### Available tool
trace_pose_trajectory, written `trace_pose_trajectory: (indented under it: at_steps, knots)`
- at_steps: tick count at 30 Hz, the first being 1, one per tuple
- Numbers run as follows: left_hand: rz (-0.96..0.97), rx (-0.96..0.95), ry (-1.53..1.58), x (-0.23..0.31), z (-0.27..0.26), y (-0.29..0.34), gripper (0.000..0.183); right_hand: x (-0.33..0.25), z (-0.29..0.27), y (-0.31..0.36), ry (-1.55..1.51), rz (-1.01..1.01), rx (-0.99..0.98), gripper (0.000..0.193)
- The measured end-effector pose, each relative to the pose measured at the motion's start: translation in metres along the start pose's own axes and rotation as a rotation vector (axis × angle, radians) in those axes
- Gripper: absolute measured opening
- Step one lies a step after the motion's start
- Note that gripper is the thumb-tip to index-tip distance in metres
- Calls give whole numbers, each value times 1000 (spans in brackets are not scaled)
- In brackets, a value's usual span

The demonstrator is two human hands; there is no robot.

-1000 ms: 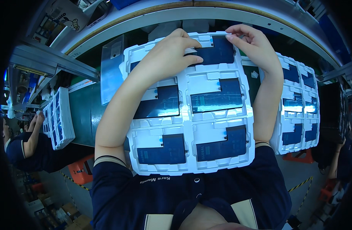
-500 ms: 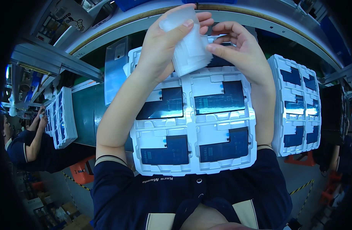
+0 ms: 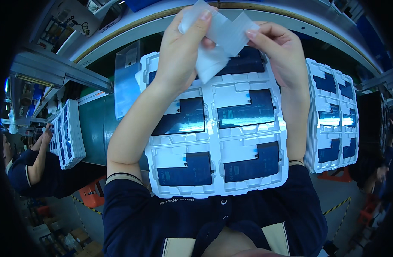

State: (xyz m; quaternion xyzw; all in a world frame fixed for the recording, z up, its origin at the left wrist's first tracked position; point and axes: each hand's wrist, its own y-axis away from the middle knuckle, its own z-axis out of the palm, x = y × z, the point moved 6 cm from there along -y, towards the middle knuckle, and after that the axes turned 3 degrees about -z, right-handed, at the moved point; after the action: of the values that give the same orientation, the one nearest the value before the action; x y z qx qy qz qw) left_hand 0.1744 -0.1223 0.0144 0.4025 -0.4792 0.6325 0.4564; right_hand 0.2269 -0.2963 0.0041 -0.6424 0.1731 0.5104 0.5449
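My left hand (image 3: 179,53) is closed around a stack of thin, translucent white film sheets (image 3: 211,64), its thumb pressed on top. My right hand (image 3: 284,51) pinches the corner of a sheet (image 3: 239,35) between thumb and fingers; this sheet stands out at an angle from the stack. Both hands are raised over the far end of a white plastic tray (image 3: 212,143). In the tray's compartments lie flat, black, L-shaped batteries (image 3: 252,160), some with a shiny surface. My left forearm covers part of the tray's left side.
On the right stands a pile of similar trays (image 3: 311,115) with batteries in the top one. Another tray pile (image 3: 76,137) is at the left, near a co-worker (image 3: 25,169). A clear plastic folder (image 3: 127,85) lies left of my tray. A shelf edge (image 3: 286,23) runs across the far side.
My right hand has closed on a sheet's corner and drawn it up and rightward from the stack. The stack in my left hand now looks fanned and bent.
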Motion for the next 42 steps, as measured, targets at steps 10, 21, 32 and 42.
trace_pose_trajectory:
  at_steps: [10,21,32,42]
  knots:
    - [-56,-694,-1289,16,47,95,37,-48,-70,24,255,-38,150,23]
    - [173,-573,-1173,18,51,111,20,-33,-39,69,75,152,153,10]
    - [101,-777,-962,48,44,160,15,-36,-14,88,339,410,-98,7]
    - [-9,-684,-947,29,38,143,16,-18,-10,85,406,419,-253,7]
